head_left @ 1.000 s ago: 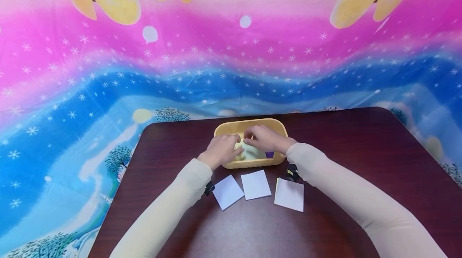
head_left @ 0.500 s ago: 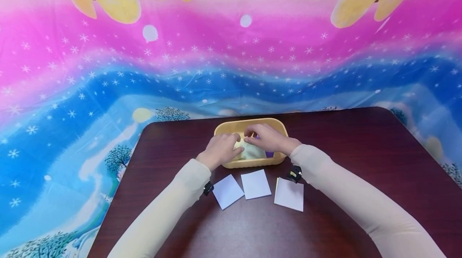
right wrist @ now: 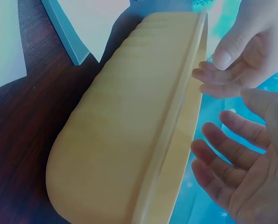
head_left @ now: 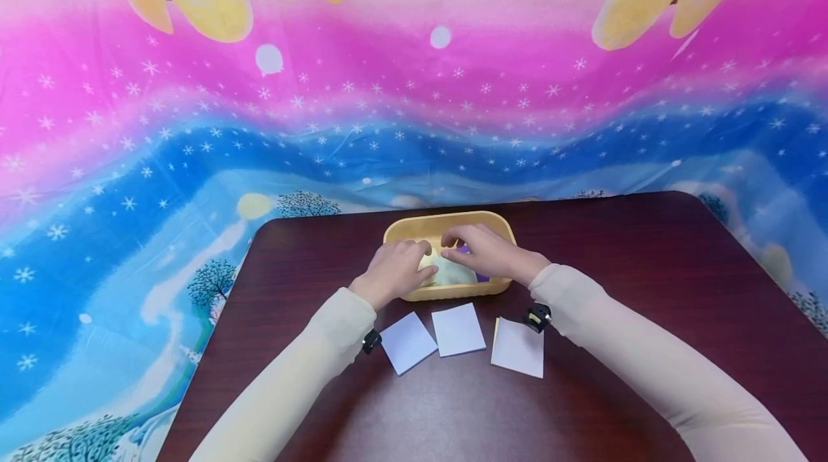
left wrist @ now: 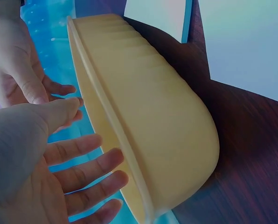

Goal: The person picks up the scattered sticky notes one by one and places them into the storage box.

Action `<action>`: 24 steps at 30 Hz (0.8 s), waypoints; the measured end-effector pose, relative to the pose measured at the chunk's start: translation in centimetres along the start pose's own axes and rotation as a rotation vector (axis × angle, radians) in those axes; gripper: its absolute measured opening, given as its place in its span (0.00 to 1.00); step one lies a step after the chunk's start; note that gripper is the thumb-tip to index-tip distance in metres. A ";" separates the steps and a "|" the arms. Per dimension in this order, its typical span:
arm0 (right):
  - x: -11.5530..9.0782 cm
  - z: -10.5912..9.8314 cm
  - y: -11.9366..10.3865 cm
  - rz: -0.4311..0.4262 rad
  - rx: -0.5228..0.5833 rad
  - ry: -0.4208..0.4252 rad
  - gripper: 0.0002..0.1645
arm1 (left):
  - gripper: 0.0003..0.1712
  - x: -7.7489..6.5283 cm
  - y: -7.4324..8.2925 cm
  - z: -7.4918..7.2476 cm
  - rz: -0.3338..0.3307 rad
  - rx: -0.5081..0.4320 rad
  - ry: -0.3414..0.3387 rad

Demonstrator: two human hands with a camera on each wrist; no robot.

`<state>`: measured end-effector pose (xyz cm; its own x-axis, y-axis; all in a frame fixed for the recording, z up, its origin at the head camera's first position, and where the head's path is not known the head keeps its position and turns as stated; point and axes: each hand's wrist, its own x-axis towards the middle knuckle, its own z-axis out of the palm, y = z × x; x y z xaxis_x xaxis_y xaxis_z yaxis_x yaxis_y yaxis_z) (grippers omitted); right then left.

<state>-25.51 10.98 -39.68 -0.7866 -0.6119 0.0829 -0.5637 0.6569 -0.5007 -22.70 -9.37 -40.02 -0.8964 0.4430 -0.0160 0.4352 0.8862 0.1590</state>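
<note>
My left hand [head_left: 393, 268] hovers over the left side of a yellow plastic basket [head_left: 456, 294], fingers loosely bent and holding nothing. Over the basket's right side hangs my right hand [head_left: 486, 252], its fingers also relaxed with nothing between them. Inside the basket lie a pale green item [head_left: 455, 273], a purple one [head_left: 483, 277] and something pale yellow [head_left: 427, 259]; their kinds cannot be made out. In the left wrist view the left hand's spread fingers [left wrist: 90, 179] are beside the basket rim. From the right wrist view, the right palm [right wrist: 251, 186] faces the opening with fingers apart.
Three square pads of paper lie in front of the basket: a left pad [head_left: 409, 344], a middle pad [head_left: 459, 330] and a right pad [head_left: 517, 353]. The dark wooden table [head_left: 310, 261] backs onto a printed snowflake cloth [head_left: 388, 124].
My right hand has drawn slightly to the right and toward me, showing more of the purple item. The left hand has barely moved. The basket and pads stay in place.
</note>
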 end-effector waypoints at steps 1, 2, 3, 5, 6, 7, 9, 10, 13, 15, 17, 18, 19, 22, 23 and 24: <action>-0.1 0.0 -0.1 0.002 0.000 -0.001 0.18 | 0.25 0.0 0.0 0.0 0.003 -0.001 0.001; -0.2 -0.1 -0.1 0.004 0.000 -0.001 0.18 | 0.25 0.0 0.1 -0.1 0.005 -0.003 0.001; -0.2 -0.1 -0.2 0.007 0.000 -0.002 0.19 | 0.25 -0.1 0.1 -0.1 0.006 -0.004 0.001; -0.4 -0.3 -0.4 0.011 0.000 -0.003 0.20 | 0.26 -0.1 0.2 -0.2 0.007 -0.005 0.002; -0.4 -0.3 -0.5 0.009 -0.002 -0.003 0.20 | 0.26 -0.1 0.2 -0.3 0.007 -0.004 0.003; -0.5 -0.3 -0.6 0.010 -0.001 -0.003 0.20 | 0.26 -0.1 0.3 -0.3 0.008 -0.001 0.005; -0.6 -0.4 -0.7 0.008 0.000 -0.002 0.20 | 0.26 -0.2 0.4 -0.5 0.008 0.004 0.007; -0.7 -0.5 -0.8 0.008 0.001 -0.001 0.20 | 0.26 -0.3 0.4 -0.6 0.010 0.006 0.009; -0.9 -0.5 -1.1 0.010 0.006 -0.001 0.19 | 0.26 -0.4 0.5 -0.8 0.019 0.010 0.019; -1.1 -0.5 -1.3 0.008 0.003 0.000 0.19 | 0.25 -0.5 0.6 -1.0 0.028 0.010 0.029; -1.3 -0.5 -1.5 0.007 0.003 -0.001 0.20 | 0.25 -0.7 0.7 -1.0 0.037 0.013 0.039; -1.4 -0.5 -1.5 0.004 0.003 0.000 0.20 | 0.25 -0.8 0.7 -1.1 0.040 0.014 0.044; -1.5 -0.6 -1.6 0.001 0.003 0.002 0.20 | 0.25 -0.8 0.8 -1.1 0.043 0.017 0.048; -1.8 -0.6 -1.7 -0.018 -0.006 0.015 0.19 | 0.24 -1.1 0.9 -1.2 0.050 0.021 0.059; -1.9 -0.6 -1.7 -0.024 -0.010 0.021 0.19 | 0.24 -1.1 0.9 -1.2 0.052 0.023 0.064; -2.0 -0.6 -1.8 -0.028 -0.014 0.025 0.18 | 0.24 -1.2 0.9 -1.2 0.054 0.025 0.068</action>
<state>-23.11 11.28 -38.45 -0.7762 -0.6192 0.1187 -0.5892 0.6455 -0.4860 -21.34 -9.28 -38.64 -0.8749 0.4807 0.0590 0.4842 0.8647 0.1336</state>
